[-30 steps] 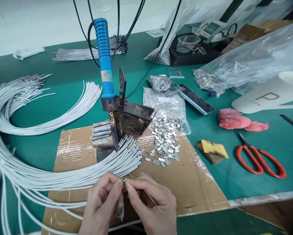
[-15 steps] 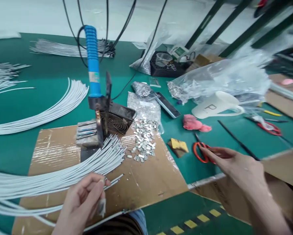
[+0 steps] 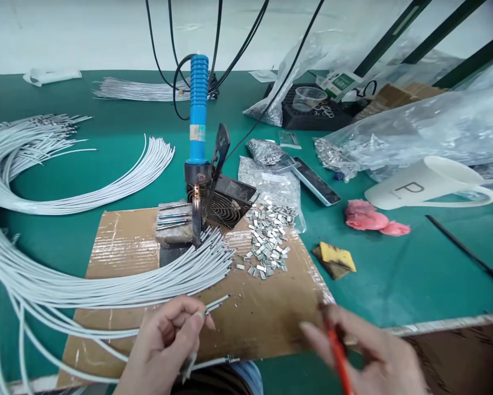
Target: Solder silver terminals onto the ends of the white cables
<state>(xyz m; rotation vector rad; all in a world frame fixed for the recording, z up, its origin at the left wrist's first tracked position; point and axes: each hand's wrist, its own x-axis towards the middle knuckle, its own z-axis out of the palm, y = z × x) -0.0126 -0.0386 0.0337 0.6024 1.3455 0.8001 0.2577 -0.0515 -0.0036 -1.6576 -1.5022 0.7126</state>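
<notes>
My left hand (image 3: 170, 340) pinches thin white cables at the front of the cardboard, and their cut ends (image 3: 218, 303) poke out past my fingertips. Another white cable end (image 3: 213, 362) runs below that hand, over my lap. My right hand (image 3: 369, 351), smeared by motion, is closed on red-handled scissors (image 3: 339, 356) above the cardboard's right front corner; the blades are too blurred to make out. A thick bundle of white cables (image 3: 147, 285) curves in from the left, its ends under the blue-handled soldering iron (image 3: 199, 109).
Small metal pieces (image 3: 268, 241) lie heaped on the cardboard (image 3: 262, 323). The soldering iron stands upright in a holder beside a small black fan (image 3: 225, 206). To the right are a yellow sponge (image 3: 337, 259), a pink lump (image 3: 369, 216), a tipped white cup (image 3: 427, 184) and a phone (image 3: 316, 181).
My right hand has lifted the scissors off the green mat and brought them left, nearer my left hand. My left hand still pinches the cables. The view has turned to the left.
</notes>
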